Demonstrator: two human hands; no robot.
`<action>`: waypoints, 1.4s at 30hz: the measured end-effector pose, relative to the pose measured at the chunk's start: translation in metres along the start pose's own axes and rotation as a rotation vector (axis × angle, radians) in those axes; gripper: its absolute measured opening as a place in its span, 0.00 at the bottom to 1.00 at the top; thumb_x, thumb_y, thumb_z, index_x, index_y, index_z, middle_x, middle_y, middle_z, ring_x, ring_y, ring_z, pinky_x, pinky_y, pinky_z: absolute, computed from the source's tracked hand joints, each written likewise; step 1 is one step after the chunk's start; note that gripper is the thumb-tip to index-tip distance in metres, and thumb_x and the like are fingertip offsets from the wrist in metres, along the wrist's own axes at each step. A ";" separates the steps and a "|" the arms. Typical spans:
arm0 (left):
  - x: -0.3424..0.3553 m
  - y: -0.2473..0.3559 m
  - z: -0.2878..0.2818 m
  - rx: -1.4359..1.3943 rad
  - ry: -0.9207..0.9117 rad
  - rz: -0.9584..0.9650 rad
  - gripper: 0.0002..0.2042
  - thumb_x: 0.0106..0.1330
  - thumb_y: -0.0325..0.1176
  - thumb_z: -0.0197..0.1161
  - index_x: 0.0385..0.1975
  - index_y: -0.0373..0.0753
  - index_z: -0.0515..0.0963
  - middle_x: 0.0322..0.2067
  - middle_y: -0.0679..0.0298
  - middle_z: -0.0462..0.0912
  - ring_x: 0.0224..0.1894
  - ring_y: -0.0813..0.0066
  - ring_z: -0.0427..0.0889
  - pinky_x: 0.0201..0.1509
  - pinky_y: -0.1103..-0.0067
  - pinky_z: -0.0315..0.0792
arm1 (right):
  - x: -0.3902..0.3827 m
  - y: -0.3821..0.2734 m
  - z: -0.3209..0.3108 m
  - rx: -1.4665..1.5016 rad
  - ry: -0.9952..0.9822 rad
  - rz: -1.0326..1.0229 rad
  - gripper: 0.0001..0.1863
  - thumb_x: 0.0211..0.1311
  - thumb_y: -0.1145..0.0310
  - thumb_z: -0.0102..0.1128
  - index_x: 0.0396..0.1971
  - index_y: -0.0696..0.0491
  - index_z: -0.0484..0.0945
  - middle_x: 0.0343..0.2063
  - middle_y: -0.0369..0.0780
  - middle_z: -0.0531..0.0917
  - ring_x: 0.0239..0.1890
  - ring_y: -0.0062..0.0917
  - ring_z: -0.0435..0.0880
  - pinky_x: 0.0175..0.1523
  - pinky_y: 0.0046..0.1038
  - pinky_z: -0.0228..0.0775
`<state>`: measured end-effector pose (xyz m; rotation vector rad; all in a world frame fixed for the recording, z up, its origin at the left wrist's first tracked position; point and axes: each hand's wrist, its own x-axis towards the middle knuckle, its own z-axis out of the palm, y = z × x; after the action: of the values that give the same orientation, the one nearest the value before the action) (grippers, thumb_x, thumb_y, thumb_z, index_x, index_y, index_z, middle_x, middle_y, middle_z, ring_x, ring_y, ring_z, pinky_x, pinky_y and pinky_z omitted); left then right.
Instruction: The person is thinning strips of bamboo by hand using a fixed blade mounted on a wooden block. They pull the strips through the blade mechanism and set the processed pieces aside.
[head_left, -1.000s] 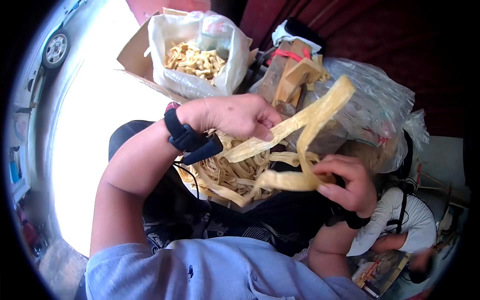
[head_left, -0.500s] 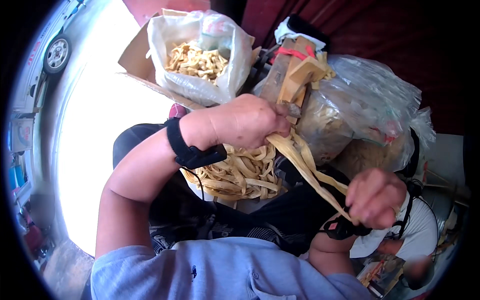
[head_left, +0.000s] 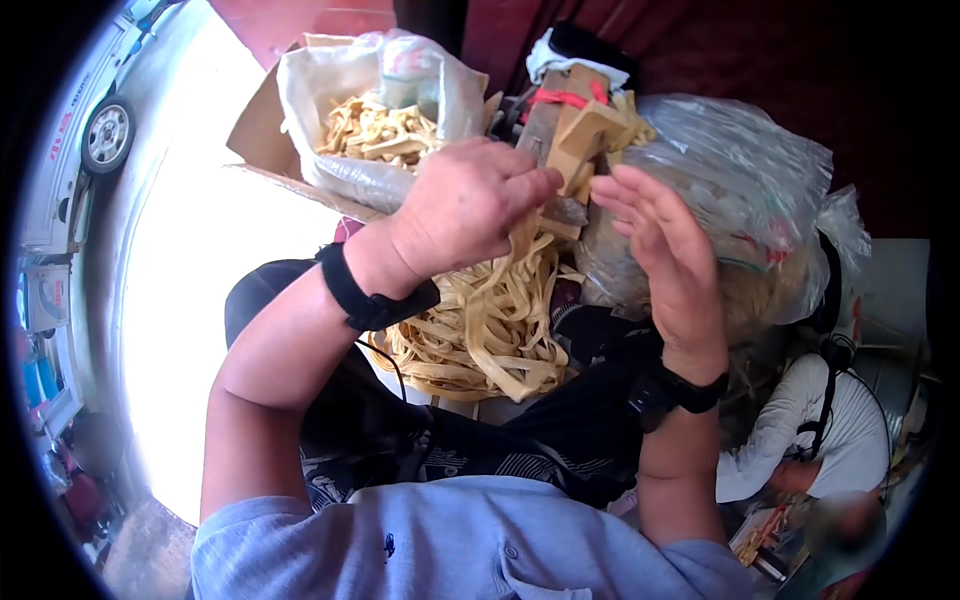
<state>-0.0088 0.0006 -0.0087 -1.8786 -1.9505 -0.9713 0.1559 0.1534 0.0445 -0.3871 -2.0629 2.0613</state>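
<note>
head view: the left hand is clenched on a bunch of pale flat strips, which hang straight down from the fist onto a heap below. the right hand is spread flat, gripping nothing, just beside the fist. behind, a plastic-lined cardboard box holds more strips; a clear plastic bag sits right.

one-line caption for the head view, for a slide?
Left hand grips pale flat strips over a pile; right hand open beside them.
</note>
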 end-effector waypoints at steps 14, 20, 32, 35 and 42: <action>-0.003 0.001 0.026 0.194 -0.122 -0.076 0.19 0.51 0.21 0.60 0.45 0.43 0.77 0.24 0.65 0.74 0.27 0.68 0.78 0.27 0.75 0.73 | 0.020 0.066 0.006 0.308 -0.219 0.213 0.18 0.66 0.58 0.58 0.38 0.61 0.76 0.20 0.32 0.77 0.21 0.13 0.73 0.26 0.16 0.64; -0.003 0.001 0.043 -0.033 -0.108 -0.172 0.19 0.51 0.24 0.61 0.46 0.43 0.77 0.22 0.64 0.72 0.22 0.66 0.77 0.24 0.74 0.72 | 0.023 0.077 -0.006 -0.289 0.060 0.053 0.14 0.62 0.60 0.62 0.32 0.58 0.78 0.20 0.34 0.79 0.22 0.15 0.74 0.28 0.22 0.68; 0.002 0.009 0.035 -1.312 -0.409 -0.968 0.13 0.68 0.27 0.54 0.49 0.30 0.73 0.34 0.63 0.80 0.30 0.78 0.79 0.32 0.80 0.75 | 0.023 0.070 -0.014 -0.605 0.028 -0.351 0.05 0.51 0.73 0.65 0.28 0.53 0.79 0.22 0.40 0.78 0.24 0.35 0.78 0.30 0.30 0.71; 0.008 0.014 0.036 -1.493 -0.521 -1.394 0.11 0.68 0.28 0.47 0.42 0.32 0.76 0.25 0.66 0.78 0.23 0.85 0.73 0.28 0.89 0.67 | 0.023 0.063 -0.011 -0.603 -0.057 -0.531 0.06 0.48 0.72 0.68 0.23 0.52 0.78 0.18 0.38 0.75 0.21 0.32 0.76 0.27 0.31 0.69; 0.005 0.056 0.024 -1.305 -0.500 -0.356 0.07 0.65 0.32 0.61 0.39 0.38 0.81 0.25 0.65 0.81 0.24 0.74 0.77 0.32 0.78 0.71 | 0.016 0.057 -0.008 -0.191 -0.015 -0.384 0.13 0.59 0.67 0.61 0.18 0.57 0.76 0.12 0.37 0.72 0.15 0.22 0.72 0.23 0.25 0.62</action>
<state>0.0500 0.0163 -0.0081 -2.5613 -2.1200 -2.5320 0.1461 0.1655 -0.0134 0.0016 -2.1473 1.6582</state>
